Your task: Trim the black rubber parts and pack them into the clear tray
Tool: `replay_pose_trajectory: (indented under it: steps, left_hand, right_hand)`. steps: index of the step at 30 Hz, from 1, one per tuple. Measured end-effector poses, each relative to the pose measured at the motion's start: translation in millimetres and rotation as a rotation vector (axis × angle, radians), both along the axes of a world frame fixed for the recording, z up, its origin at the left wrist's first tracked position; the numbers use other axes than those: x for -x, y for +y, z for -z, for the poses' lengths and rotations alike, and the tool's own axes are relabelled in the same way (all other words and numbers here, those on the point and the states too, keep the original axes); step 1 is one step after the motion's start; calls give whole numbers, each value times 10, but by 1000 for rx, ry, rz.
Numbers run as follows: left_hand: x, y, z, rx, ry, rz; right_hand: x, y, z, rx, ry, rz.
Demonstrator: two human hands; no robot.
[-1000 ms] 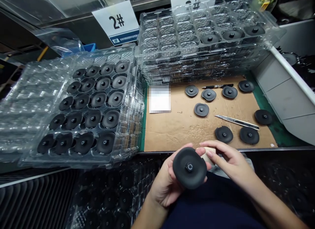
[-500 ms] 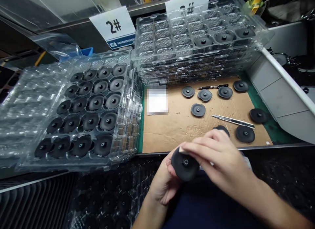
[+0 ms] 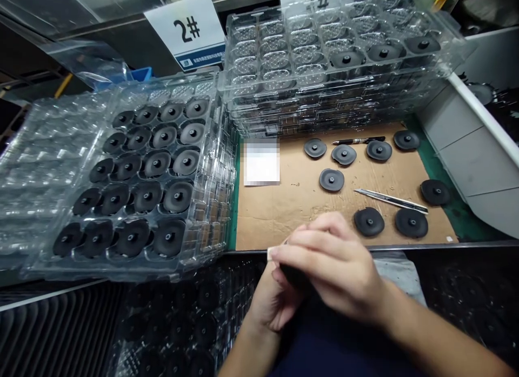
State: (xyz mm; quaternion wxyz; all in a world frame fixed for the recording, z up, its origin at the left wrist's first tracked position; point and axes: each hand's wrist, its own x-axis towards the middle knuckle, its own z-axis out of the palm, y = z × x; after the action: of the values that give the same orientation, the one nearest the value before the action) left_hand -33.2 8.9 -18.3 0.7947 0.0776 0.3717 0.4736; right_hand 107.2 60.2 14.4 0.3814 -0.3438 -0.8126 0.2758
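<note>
Right hand (image 3: 330, 266), fingers closed on a pale pad (image 3: 272, 253), pressing it against a black rubber disc (image 3: 295, 277) gripped in the left hand (image 3: 267, 304), just below the cardboard sheet (image 3: 300, 225).

Matt black discs (image 3: 369, 222) on rough brown cardboard (image 3: 284, 220), beside glossy clear plastic trays (image 3: 121, 274)

Each disc looks like moulded rubber or plastic, with a dull, smooth face. The knife blade (image 3: 391, 200) is bright metal, the 2# sign (image 3: 178, 20) smooth white paper or card, and the small pale block (image 3: 272, 253) too small to tell.
</note>
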Motion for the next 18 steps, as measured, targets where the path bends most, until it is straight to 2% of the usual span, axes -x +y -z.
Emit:
replay_pose_trajectory:
  steps: [2, 5, 7, 9, 11, 12, 14, 16, 18]
  left_hand:
    - [41, -7, 21, -28, -24, -29]
    - [123, -26, 54, -52, -91, -50]
    - [164, -36, 78, -52, -127, -47]
    - [182, -43, 98, -55, -145, -55]
    - [181, -47, 106, -64, -158, -65]
    - [175, -48, 103, -70, -161, -63]
    - [157, -48, 85, -74, -155, -54]
    - [128, -47, 60, -68, -133, -37]
    - [90, -45, 38, -35, -72, -27]
  right_hand:
    - [-49, 73, 121, 115, 23, 78]
    - [-165, 98, 448, 397, -62, 262]
    - [-213, 33, 722, 530, -102, 240]
    - [-228, -60, 958, 580, -125, 178]
    - [-234, -120, 1070, 587, -138, 157]
    - [-239, -127, 1059, 591, -138, 164]
    - [-251, -100, 896, 587, -123, 219]
    - [-244, -50, 598, 505, -80, 309]
    - [-198, -14, 279, 302, -21, 305]
